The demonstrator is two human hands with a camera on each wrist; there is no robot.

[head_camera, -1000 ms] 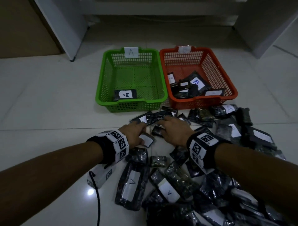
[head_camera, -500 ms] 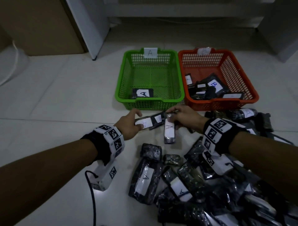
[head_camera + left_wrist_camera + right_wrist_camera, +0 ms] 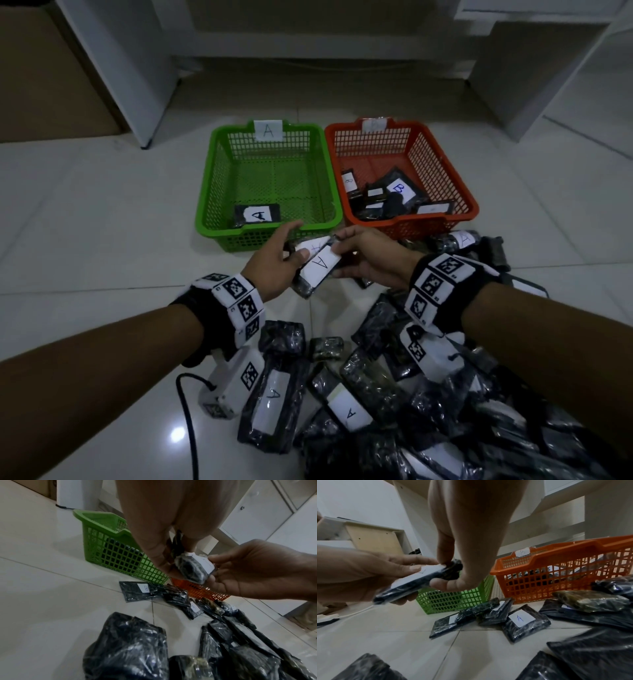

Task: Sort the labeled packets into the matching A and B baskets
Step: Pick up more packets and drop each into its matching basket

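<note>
Just in front of the green basket [image 3: 205,209] tagged A, both hands meet above the floor. My left hand [image 3: 296,246] grips two overlapping black packets, thumb on a white label. The front packet [image 3: 320,267] reads A; the one behind it [image 3: 310,245] is partly hidden. My right hand [image 3: 342,255] pinches the front packet's upper end between finger and thumb, as the right wrist view shows on the packet [image 3: 412,580]. One A packet [image 3: 257,215] lies in the green basket. The orange basket [image 3: 459,192] holds several B packets [image 3: 399,190].
A big pile of black labelled packets [image 3: 376,394] covers the floor below and right of my hands. More packets [image 3: 520,620] lie in front of both baskets. A black cable [image 3: 186,421] runs at lower left. White cabinet legs [image 3: 137,85] stand behind the baskets.
Both hands rose from the pile, each with a packet, and moved toward the baskets. The right hand's hanging packet now lies over the one in my left hand.
</note>
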